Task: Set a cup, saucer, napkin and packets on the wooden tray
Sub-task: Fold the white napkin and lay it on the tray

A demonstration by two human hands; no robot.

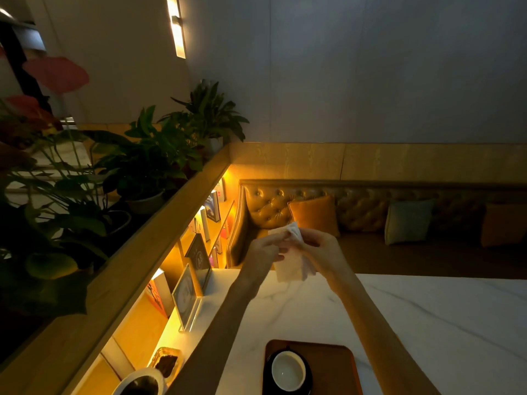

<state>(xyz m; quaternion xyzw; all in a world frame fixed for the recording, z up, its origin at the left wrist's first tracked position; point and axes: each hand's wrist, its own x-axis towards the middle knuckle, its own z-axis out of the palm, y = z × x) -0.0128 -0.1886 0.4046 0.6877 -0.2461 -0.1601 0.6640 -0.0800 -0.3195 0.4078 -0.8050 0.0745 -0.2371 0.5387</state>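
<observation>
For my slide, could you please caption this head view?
Both hands, left hand and right hand, hold a white napkin above the marble table; cup on saucer already on tray.

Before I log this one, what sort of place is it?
Most likely a cafe or lounge. A tufted bench with cushions runs along the wall behind a marble table, lit shelves hold books, and a cup sits on a wooden tray.

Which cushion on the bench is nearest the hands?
The orange square cushion, just behind the hands holding the white napkin; the grey-green cushion and darker orange one sit farther right.
</observation>
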